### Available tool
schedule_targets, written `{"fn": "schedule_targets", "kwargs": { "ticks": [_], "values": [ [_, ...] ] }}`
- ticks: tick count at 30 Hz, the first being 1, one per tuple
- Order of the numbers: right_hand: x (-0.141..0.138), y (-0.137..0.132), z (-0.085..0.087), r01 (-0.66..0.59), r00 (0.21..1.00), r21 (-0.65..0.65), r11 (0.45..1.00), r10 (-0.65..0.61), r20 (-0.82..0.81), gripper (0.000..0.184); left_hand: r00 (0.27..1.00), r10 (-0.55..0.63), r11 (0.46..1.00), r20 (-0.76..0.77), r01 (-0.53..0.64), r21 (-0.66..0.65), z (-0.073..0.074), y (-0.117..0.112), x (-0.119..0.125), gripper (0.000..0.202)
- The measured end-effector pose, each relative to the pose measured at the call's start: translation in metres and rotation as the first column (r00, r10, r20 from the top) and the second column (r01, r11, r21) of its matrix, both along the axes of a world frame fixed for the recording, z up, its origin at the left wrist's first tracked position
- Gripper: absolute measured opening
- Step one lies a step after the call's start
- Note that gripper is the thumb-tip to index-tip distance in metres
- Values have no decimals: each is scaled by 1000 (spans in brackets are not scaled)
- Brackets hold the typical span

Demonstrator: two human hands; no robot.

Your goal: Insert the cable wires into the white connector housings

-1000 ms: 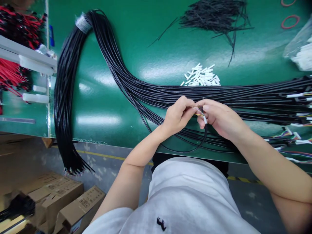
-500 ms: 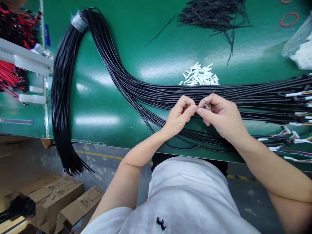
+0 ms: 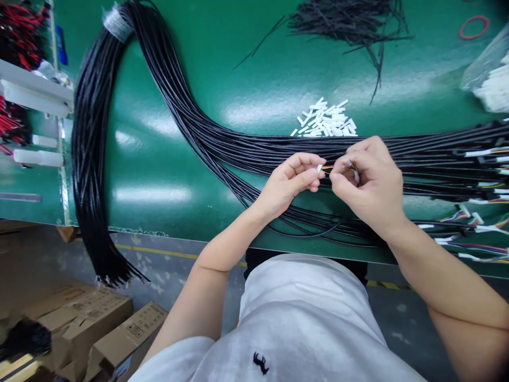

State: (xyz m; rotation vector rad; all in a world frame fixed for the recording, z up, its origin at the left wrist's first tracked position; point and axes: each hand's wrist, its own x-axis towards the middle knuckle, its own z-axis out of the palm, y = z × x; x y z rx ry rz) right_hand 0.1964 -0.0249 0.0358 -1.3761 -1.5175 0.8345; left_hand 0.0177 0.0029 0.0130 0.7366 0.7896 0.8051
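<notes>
A small white connector (image 3: 318, 169) is pinched between the thumb and fingertips of my left hand (image 3: 289, 183). Thin coloured wires (image 3: 328, 167), red and yellow among them, run from it toward my right hand (image 3: 369, 183). That hand is closed, its thumb and forefinger pressed together, with more wire ends (image 3: 351, 167) showing inside the curled fingers. Both hands are above a long bundle of black cables (image 3: 238, 146) on the green table (image 3: 222, 74). Just behind the bundle lies a pile of short white sleeves (image 3: 328, 119).
Thin black strips (image 3: 345, 21) are heaped at the back. At the right lie cable ends (image 3: 477, 231) with white sleeves, a plastic bag (image 3: 493, 79) and a red ring (image 3: 474, 27). Cables hang over the front edge at left, near cardboard boxes (image 3: 123, 339) on the floor.
My hands have moved slightly apart. The white connector and the wires between the hands now show. My right hand has turned and risen a little, and the view has shifted slightly.
</notes>
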Motion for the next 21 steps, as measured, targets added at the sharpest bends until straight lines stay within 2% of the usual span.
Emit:
{"fn": "schedule_targets", "kwargs": {
  "ticks": [7,21],
  "values": [
    [1,-1,-1,31,992,-50,998,-24,121,11,999,-17,1000,-32,17,0,0,0,0,46],
    [0,0,-1,25,996,-71,997,-19,87,10,994,12,994,-105,0,110,-3,0,1,46]
  ]
}}
